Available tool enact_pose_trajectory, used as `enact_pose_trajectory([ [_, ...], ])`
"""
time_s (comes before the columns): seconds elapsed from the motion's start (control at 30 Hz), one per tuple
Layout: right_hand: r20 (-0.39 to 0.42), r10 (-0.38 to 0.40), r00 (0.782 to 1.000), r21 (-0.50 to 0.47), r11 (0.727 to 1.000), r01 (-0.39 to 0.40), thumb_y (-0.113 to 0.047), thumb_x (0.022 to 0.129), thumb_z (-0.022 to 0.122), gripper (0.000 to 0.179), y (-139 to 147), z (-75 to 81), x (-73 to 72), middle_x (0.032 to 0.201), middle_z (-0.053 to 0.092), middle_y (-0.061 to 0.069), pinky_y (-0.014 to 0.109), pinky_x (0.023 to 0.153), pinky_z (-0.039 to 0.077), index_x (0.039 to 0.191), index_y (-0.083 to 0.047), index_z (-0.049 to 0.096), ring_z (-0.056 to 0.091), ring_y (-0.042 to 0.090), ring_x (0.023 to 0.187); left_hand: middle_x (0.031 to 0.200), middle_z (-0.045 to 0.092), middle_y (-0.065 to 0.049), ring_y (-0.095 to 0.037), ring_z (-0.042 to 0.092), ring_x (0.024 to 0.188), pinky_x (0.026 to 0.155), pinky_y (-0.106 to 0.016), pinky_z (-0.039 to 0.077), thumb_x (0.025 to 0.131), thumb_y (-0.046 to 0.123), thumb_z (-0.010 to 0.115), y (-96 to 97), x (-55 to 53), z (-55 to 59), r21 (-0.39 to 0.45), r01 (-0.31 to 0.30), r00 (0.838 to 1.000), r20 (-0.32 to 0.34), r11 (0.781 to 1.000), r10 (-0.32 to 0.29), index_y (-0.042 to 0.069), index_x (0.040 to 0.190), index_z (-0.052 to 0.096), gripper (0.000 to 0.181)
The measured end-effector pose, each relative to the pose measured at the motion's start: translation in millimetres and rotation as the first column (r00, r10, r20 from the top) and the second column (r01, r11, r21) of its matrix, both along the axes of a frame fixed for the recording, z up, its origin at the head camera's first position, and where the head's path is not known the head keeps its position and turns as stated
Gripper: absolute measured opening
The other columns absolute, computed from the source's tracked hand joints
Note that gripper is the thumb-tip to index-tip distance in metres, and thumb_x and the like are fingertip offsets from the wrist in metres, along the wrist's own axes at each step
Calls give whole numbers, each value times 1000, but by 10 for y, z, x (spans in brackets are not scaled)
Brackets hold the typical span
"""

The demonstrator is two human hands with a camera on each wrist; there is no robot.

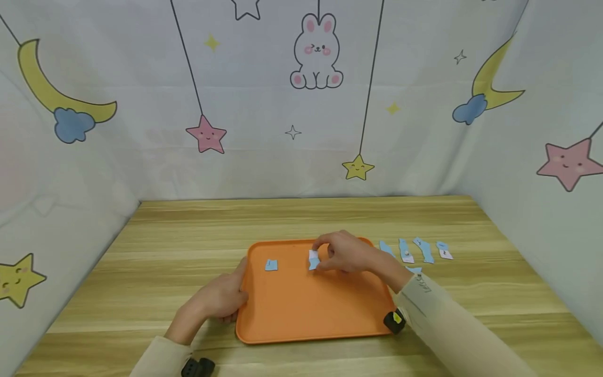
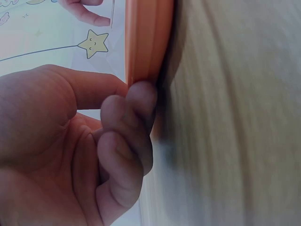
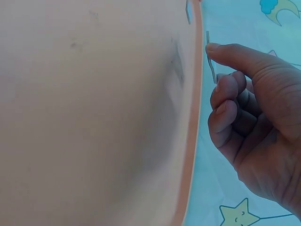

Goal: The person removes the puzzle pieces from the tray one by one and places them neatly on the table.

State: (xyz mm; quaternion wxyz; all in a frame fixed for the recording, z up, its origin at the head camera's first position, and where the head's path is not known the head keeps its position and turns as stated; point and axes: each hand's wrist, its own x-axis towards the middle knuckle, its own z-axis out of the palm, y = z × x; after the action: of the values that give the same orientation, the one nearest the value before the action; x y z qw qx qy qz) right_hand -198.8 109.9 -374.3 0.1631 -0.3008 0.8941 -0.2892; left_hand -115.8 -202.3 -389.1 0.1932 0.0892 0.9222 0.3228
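My right hand [image 1: 348, 254] is over the back of the orange tray [image 1: 311, 309], holding a small blue-and-white puzzle piece [image 1: 313, 260] by its ends between thumb and fingers. The right wrist view shows this piece edge-on as a thin strip [image 3: 210, 63] at the thumb and fingertips. At the tray's left side, my left hand [image 1: 221, 294] grips the rim. In the left wrist view its thumb and curled fingers [image 2: 124, 150] pinch the orange tray wall [image 2: 148, 42]. Another small light-blue piece [image 1: 271, 265] lies in the tray's back left part.
Right of the tray, several blue-and-white pieces lie on the wooden table [image 1: 188, 220]: a dotted one [image 1: 406, 252], a slanted one [image 1: 424, 250] and a short one [image 1: 444, 250] among them. My right forearm [image 1: 452, 319] passes over the tray's right edge. A printed curtain [image 1: 264, 173] hangs behind.
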Motion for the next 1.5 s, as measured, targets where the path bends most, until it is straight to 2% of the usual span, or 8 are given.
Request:
enact_pose_trajectory([
  [0.33, -7, -18, 1000, 6, 1000, 18, -20, 94, 78, 42, 107, 48, 31, 53, 48, -5, 26, 54, 45, 133, -8, 67, 47, 11, 42, 56, 62, -8, -14, 50, 41, 42, -27, 41, 100, 3, 49, 7, 2, 9, -7, -8, 1000, -2, 1000, 8, -2, 169, 3, 83],
  [0.57, -4, -8, 1000, -2, 1000, 8, -19, 95, 77, 42, 199, 31, 39, 51, 45, -7, 25, 54, 44, 134, -7, 66, 46, 9, 41, 56, 62, -8, -14, 50, 41, 42, -27, 41, 100, 3, 49, 14, -1, 9, -1, 0, 1000, -8, 1000, 0, -3, 168, 3, 83],
  [0.7, -7, -26, 1000, 5, 1000, 26, -21, 95, 77, 42, 256, 31, 54, 50, 44, -7, 25, 53, 42, 134, -8, 66, 46, 9, 41, 56, 62, -8, -14, 50, 41, 42, -27, 41, 100, 3, 49, 12, -12, 1, -3, -2, 1000, -5, 1000, 2, -2, 169, 3, 83],
  [1.17, -9, -46, 999, -3, 999, 46, -22, 94, 78, 41, 500, -14, 66, 52, 49, -6, 26, 49, 41, 131, -9, 67, 45, 10, 42, 56, 62, -8, -14, 50, 41, 41, -26, 40, 100, 3, 48, 17, -11, 2, 7, 7, 1000, 2, 1000, -7, -3, 168, 1, 83],
  [1.5, -34, -40, 999, -1, 999, 40, -23, 94, 79, 37, 620, -41, 103, 56, 47, -8, 26, 54, 46, 128, -10, 70, 46, 9, 44, 55, 62, -8, -14, 49, 40, 41, -25, 40, 101, 2, 48, 14, -9, -8, 13, 4, 1000, 0, 1000, -4, -3, 168, 1, 83],
])
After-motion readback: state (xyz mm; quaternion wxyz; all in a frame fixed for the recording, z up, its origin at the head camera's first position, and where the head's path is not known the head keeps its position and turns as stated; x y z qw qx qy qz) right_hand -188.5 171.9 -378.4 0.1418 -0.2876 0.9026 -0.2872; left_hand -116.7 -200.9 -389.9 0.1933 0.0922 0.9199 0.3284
